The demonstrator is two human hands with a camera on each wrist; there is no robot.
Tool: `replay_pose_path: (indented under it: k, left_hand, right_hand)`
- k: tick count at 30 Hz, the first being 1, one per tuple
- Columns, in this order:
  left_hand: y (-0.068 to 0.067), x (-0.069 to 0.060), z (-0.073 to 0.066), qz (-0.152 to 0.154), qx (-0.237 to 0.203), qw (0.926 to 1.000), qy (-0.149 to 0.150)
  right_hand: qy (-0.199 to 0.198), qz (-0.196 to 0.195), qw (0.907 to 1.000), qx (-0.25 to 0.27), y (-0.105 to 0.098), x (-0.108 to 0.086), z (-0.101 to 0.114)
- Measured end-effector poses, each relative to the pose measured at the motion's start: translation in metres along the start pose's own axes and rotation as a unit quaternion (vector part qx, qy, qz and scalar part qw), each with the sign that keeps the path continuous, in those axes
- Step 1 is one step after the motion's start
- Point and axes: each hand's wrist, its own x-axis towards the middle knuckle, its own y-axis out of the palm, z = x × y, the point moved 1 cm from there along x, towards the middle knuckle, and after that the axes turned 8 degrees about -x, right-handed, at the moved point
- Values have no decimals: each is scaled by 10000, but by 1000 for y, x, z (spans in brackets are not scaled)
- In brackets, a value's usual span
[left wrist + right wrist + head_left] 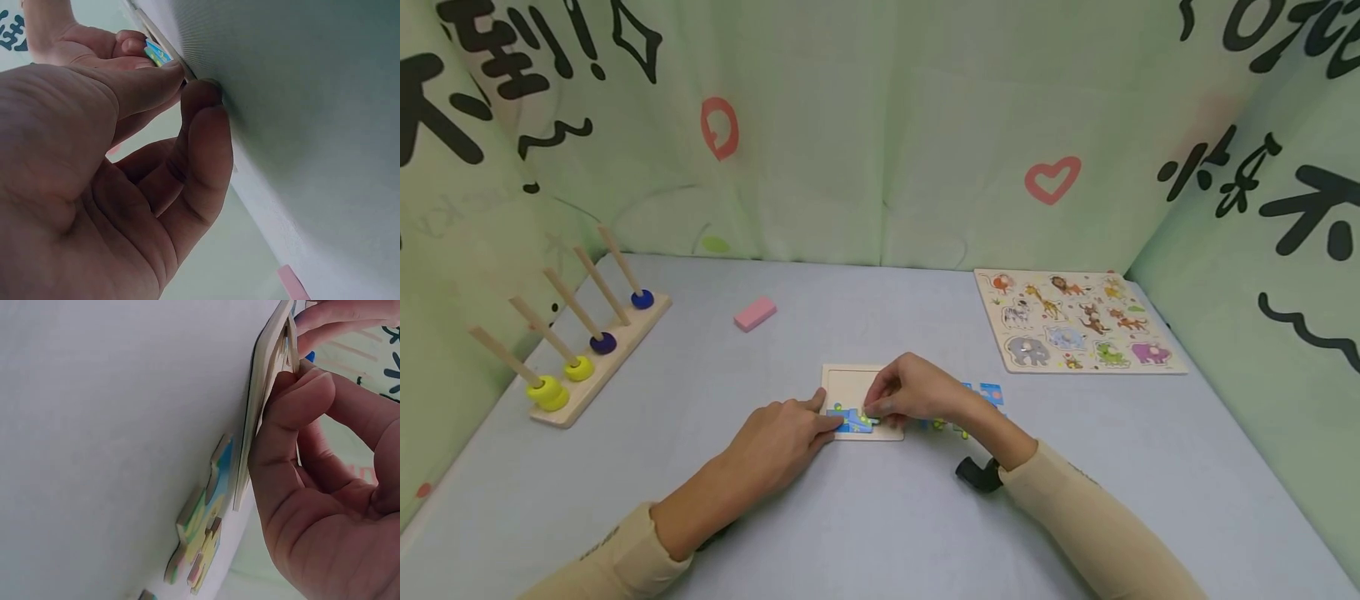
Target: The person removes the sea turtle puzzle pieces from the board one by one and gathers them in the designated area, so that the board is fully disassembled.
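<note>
A small wooden puzzle tray (857, 379) lies on the table, with blue jigsaw pieces (850, 421) in its lower left corner. My left hand (782, 433) grips the tray's left edge, the thumb over the joined pieces and the curled fingers (209, 137) at the rim. Over the tray's lower middle, my right hand (910, 390) pinches a puzzle piece (871, 419) against the joined ones; its fingertips hide most of it. Loose puzzle pieces (206, 500) lie beside the tray's right edge, partly under the right forearm in the head view.
An animal puzzle board (1078, 323) lies at the back right. On the left stands a wooden peg rack (617, 354) with yellow and blue rings. A pink block (755, 314) sits behind the tray to the left. Printed green curtains (880, 133) enclose the table.
</note>
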Motion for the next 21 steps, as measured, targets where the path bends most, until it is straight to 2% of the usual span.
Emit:
replay_pose_path:
  k: [12,21]
  left_hand:
    - [0,0,1,-63,-93,9999,17]
    - [-1,0,2,94,-267,9996,-70]
  right_hand:
    - [-42,194,9987,472,-5,-1,-5]
    - [-51,212,9977,648,-12,-10,-11]
